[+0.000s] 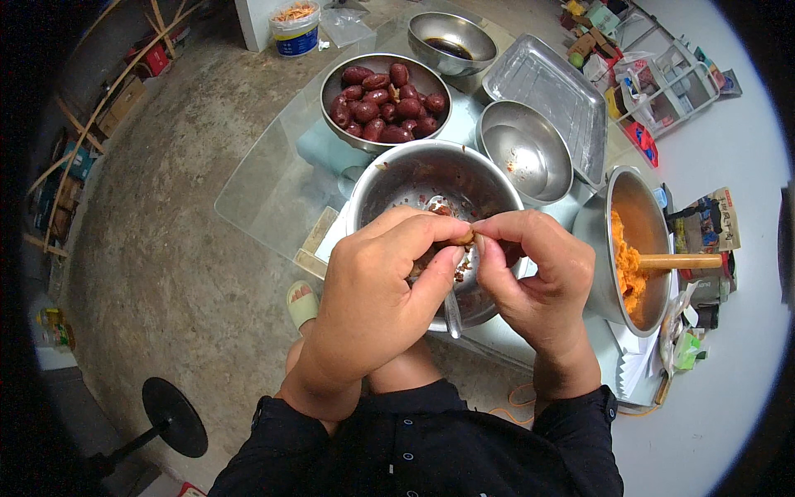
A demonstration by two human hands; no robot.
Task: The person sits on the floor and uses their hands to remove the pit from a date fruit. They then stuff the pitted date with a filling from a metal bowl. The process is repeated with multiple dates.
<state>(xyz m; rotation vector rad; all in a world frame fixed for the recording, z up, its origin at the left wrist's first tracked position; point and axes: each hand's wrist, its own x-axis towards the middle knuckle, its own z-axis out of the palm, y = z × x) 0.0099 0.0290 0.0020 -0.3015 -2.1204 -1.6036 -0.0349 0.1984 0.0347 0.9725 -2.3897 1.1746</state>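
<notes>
Both hands meet over a large stainless steel bowl (380, 171). Between thumb and index finger, my left hand (388, 273) pinches a small yellowish-brown piece of food (464, 238). My right hand (540, 267) has its thumb and index fingertips on the other end of that piece. Below them, a metal spoon (453, 317) leans in the bowl, its handle towards me. Dark red chopped bits (442, 209) lie on the spoon and bowl bottom, partly hidden by my fingers. Just behind stands a steel bowl (326, 102) of whole red dates (376, 97).
On the glass-topped table (267, 192) stand a bowl of dark liquid (448, 47), a nearly bare steel bowl (525, 149) and a rectangular metal tray (549, 93). At right, a pot (596, 248) holds orange mash (627, 267) with a wooden handle (680, 261) sticking out.
</notes>
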